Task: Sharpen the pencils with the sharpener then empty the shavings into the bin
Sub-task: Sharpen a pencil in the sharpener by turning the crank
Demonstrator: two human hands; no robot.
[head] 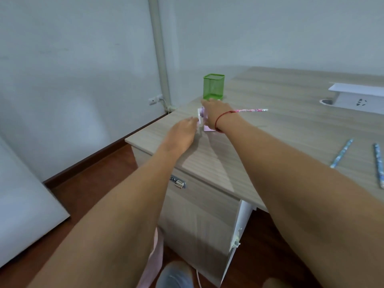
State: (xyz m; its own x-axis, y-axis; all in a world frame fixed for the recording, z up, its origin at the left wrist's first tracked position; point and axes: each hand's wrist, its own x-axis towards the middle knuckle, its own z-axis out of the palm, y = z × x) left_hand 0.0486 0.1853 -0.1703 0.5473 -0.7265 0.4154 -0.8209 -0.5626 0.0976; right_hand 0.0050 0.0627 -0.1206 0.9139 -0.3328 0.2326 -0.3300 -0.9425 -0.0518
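Observation:
A small pink and white crank sharpener (201, 117) stands on the wooden desk (280, 129) near its far left corner. My right hand (216, 115) lies over its top and grips it, hiding most of the body. A pink patterned pencil (251, 110) sticks out level to the right from behind that wrist. My left hand (181, 133) reaches in from the left, its fingertips pinching the crank handle on the sharpener's side. Two blue patterned pencils (341, 153) (378, 165) lie loose at the desk's right edge. No bin is in view.
A green mesh pen holder (214, 87) stands just behind the sharpener. A white socket box (357, 96) sits at the back right. Below the desk edge are a drawer handle (178, 182) and an open cabinet door (239, 231).

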